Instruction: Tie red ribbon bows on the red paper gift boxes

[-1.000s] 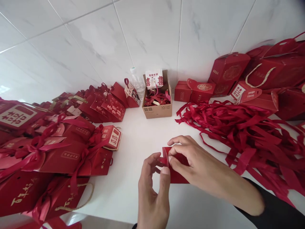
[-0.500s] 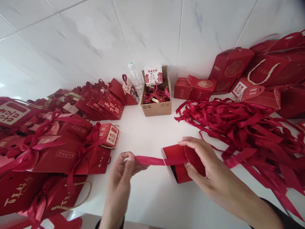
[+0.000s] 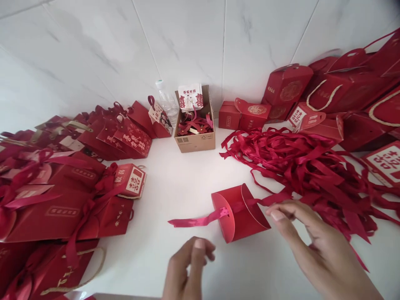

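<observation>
A small red gift box (image 3: 250,221) lies on the white table in front of me, with a rounded flap folded over at each end. A crimson ribbon (image 3: 198,221) passes through a slot in its left flap and across the box; the left tail lies loose on the table. My right hand (image 3: 312,243) is at the box's right end, thumb and forefinger pinched at the ribbon's other tail. Below the loose tail is my left hand (image 3: 190,266), empty, its fingers loosely curled and apart from the box.
A heap of loose ribbons (image 3: 287,146) spreads to the right. Finished-looking red boxes with bows (image 3: 62,204) crowd the left. Along the tiled wall stand a cardboard box (image 3: 196,143), a plastic bottle (image 3: 167,100) and several red boxes (image 3: 243,114).
My left hand has let go of the ribbon and moved down and right. My right hand has moved off the box to its right side. The ribbon now goes through the left flap, folded over.
</observation>
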A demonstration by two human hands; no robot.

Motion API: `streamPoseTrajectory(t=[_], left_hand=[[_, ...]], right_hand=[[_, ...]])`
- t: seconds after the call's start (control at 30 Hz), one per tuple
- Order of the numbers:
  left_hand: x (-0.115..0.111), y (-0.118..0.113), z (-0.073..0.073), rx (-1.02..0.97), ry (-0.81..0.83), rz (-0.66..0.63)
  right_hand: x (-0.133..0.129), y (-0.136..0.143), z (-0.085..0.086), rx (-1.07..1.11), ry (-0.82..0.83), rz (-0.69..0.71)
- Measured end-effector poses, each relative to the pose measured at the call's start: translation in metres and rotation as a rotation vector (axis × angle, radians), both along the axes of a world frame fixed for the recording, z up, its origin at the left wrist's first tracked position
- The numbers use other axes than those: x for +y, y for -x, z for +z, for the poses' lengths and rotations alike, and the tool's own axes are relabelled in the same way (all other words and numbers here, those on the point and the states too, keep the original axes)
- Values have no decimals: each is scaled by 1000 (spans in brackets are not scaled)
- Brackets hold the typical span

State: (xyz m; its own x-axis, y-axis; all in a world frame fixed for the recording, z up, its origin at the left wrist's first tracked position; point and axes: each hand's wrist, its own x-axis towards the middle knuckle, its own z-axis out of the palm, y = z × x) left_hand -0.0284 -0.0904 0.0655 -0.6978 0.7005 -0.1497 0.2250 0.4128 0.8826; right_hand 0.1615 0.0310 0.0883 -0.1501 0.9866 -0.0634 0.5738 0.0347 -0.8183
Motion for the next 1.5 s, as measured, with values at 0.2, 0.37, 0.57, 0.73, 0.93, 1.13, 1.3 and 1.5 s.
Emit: streamPoseTrajectory(t=[0.2, 0.37, 0.57, 0.73, 0.93, 1.13, 1.3, 1.5], left_hand=[[31, -30, -17, -119, -78, 39], [59, -10, -4, -85, -335, -162], [67, -11, 9, -48, -472, -124], [53, -19, 18, -140, -449, -45], [37, -22, 28, -250, -398, -33], [34, -20, 32, -245, -441, -19], [36, -23, 34, -227, -460, -65], [41, -28, 42, -318, -325, -280]], right_hand=[[12, -5, -21, 30, 98, 94], [11, 11, -22, 186, 114, 84], [7, 28, -2, 393, 108, 62], [-10, 27, 4, 434, 228, -10], [-28, 19, 12, 511, 304, -67], [-28, 14, 18, 386, 102, -80], [-23, 7, 5, 93, -266, 68], [-6, 14, 28, 38, -564, 345]])
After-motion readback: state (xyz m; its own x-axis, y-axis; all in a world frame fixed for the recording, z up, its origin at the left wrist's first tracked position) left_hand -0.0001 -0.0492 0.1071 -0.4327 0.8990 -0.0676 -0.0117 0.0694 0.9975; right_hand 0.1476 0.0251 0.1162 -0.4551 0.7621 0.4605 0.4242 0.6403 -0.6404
